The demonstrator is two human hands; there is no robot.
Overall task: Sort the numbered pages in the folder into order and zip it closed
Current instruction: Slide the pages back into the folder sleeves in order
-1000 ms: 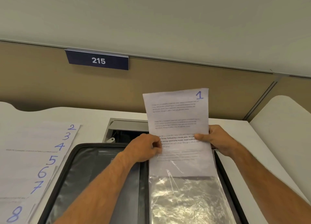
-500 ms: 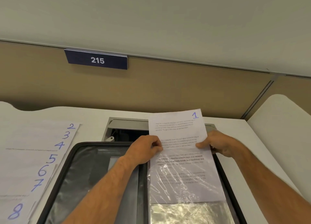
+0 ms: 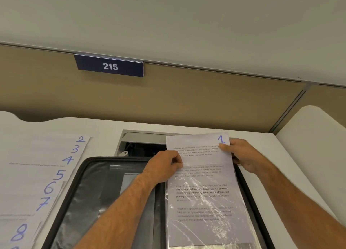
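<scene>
The black zip folder lies open on the desk, with clear plastic sleeves on both halves. Page 1, marked with a blue "1", sits mostly inside the right-hand sleeve, its top part sticking out. My left hand pinches the left edge of page 1 near the sleeve's opening. My right hand pinches the page's top right corner beside the "1". Pages 2 to 8 lie fanned out on the desk to the left, their blue numbers showing.
A grey cable hatch stands open in the desk just behind the folder. A brown partition wall with a "215" sign rises at the back. The white desk extends right of the folder.
Page 1 has slid down much further into the right sleeve. Both hands moved down with it, and my right hand shifted up to the page's top corner.
</scene>
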